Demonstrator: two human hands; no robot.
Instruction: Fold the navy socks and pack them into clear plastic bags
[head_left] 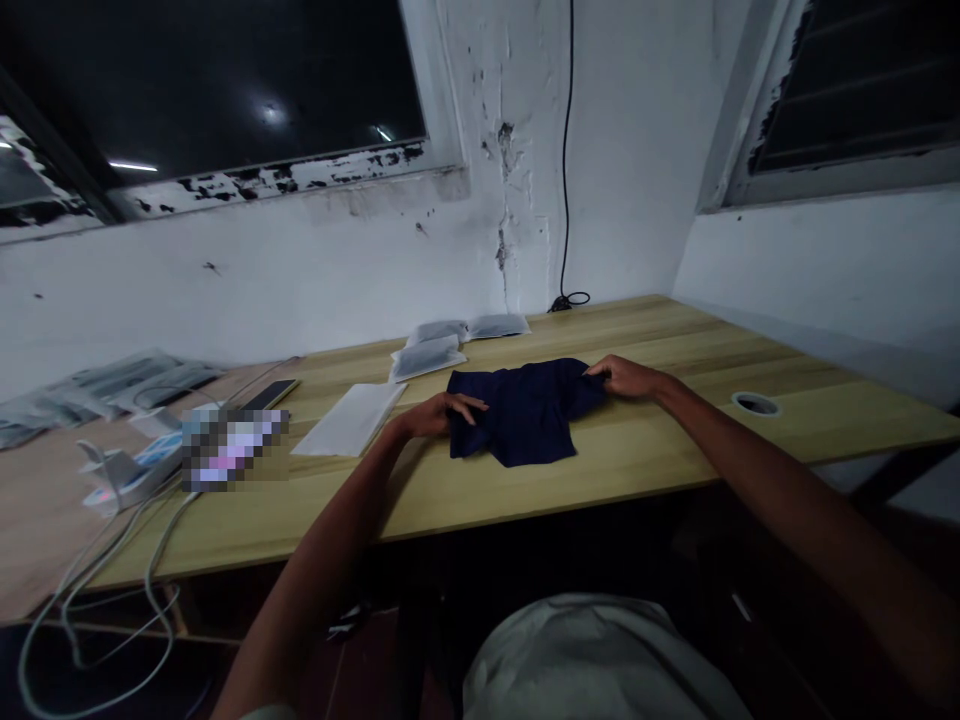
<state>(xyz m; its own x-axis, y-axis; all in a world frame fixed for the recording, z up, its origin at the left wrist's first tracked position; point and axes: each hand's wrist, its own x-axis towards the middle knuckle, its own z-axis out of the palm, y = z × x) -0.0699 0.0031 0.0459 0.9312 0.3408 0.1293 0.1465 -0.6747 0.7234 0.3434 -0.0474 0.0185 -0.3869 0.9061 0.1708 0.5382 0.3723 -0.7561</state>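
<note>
Now, on the wooden table [675,340], the dark blue garment [521,410] is lying rumpled; the left hand [439,413] is pressing its left edge, the right hand [626,378] pinching its right corner — pulling evenly should flatten it best.

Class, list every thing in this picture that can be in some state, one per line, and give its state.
Dark blue cloth: crumpled, lying flat on the table, held at both sides.
Left hand: fingers resting on the cloth's left edge.
Right hand: pinching the cloth's right edge.
White sheet: flat, untouched.
Clear bags: lying flat, seemingly filled.
Phone: screen dark.
</note>
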